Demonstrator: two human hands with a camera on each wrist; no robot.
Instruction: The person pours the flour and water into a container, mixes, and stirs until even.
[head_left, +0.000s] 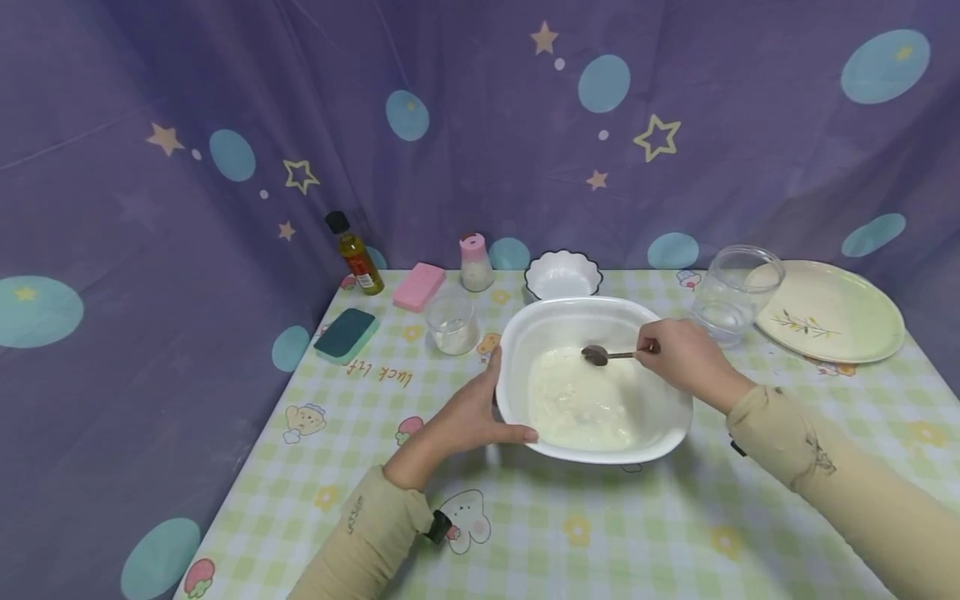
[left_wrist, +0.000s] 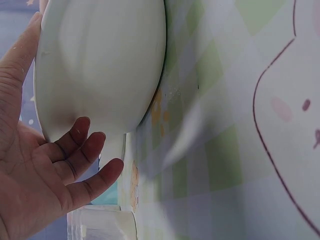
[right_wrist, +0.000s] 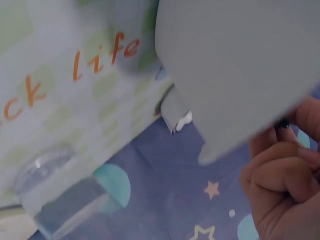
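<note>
Currently pinching a small dark-brown spoon (head_left: 596, 356) with right hand (head_left: 686, 354). Gripping a deep white oval basin (head_left: 573, 323) with left hand (head_left: 468, 417)

And this looked homely, kitchen-like: cartoon-print tablecloth (head_left: 525, 542), starry purple curtain (head_left: 480, 175), green sponge (head_left: 347, 333), scalloped bowl (head_left: 564, 277), spoon (head_left: 596, 356), white basin (head_left: 581, 321)!

spoon (head_left: 596, 356) over the basin (head_left: 581, 321), small bowl (head_left: 562, 275) behind (bottle (head_left: 358, 262) at back left), plate (head_left: 847, 321) at right

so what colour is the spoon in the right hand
The spoon is dark brown, and it shows best in the head view.
</note>
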